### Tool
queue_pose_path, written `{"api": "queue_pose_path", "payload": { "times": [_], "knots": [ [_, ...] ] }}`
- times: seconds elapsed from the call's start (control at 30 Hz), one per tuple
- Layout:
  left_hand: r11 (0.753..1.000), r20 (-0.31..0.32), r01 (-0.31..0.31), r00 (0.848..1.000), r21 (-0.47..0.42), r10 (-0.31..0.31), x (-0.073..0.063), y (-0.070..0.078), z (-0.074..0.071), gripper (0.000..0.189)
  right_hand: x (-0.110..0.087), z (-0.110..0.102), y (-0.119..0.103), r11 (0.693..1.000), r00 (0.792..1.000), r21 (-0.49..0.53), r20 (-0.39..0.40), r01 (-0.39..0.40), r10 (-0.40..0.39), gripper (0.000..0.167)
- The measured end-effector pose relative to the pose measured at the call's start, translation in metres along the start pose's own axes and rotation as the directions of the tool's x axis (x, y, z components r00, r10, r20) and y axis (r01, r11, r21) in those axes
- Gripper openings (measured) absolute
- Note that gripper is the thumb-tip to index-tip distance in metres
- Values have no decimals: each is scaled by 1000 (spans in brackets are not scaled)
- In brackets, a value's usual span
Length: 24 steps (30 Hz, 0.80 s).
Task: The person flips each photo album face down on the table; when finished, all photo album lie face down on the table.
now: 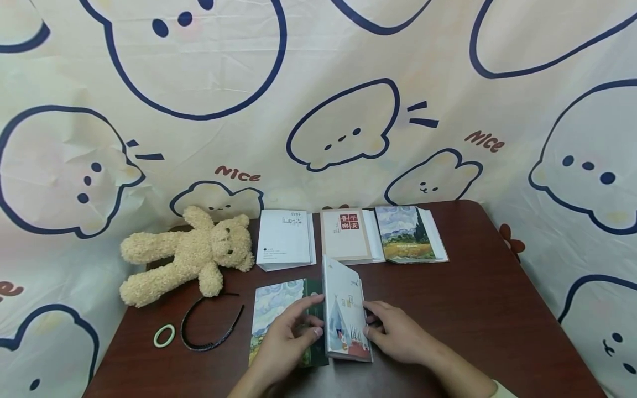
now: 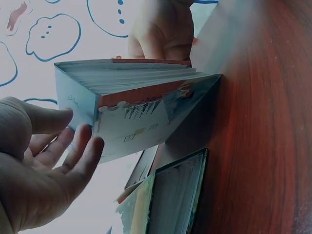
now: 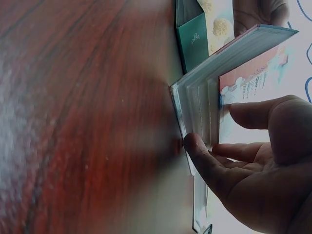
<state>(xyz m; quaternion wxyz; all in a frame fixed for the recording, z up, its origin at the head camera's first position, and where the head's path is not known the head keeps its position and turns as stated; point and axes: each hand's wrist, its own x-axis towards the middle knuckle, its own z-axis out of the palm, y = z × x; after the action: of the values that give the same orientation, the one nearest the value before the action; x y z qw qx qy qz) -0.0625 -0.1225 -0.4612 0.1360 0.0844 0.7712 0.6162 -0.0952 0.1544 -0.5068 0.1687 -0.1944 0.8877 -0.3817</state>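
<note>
A thick book with a blue tent drawn on its pale cover stands tilted on the brown table, its boards spread slightly apart. My left hand is at its spine, thumb and fingertips lightly against that side with loosely bent fingers. From the other side, my right hand holds the opening edge between thumb and fingers; the right wrist view shows fingertips on the cover and at the page block. Under and left of it lies a landscape-painting book with a dark green spine, partly covered by the left hand.
Behind stand a white book, a beige book with a red seal and another landscape book, in a row. Left of them lies a teddy bear. A black headband and a pale green ring lie nearer.
</note>
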Motion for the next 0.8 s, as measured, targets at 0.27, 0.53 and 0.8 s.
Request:
{"api": "queue_pose_path", "payload": {
  "times": [0.27, 0.53, 0.8],
  "knots": [
    [997, -27, 30, 999, -68, -32, 2, 2, 3, 59, 1, 1, -2, 998, 999, 66, 36, -20, 18, 59],
    [981, -11, 16, 1000, -196, -18, 4, 4, 8, 64, -1, 2, -6, 995, 998, 97, 55, -31, 25, 58],
    [966, 14, 28, 1000, -257, -26, 6, 7, 12, 71, -5, 1, -8, 994, 998, 110, 63, -27, 20, 58]
  ]
}}
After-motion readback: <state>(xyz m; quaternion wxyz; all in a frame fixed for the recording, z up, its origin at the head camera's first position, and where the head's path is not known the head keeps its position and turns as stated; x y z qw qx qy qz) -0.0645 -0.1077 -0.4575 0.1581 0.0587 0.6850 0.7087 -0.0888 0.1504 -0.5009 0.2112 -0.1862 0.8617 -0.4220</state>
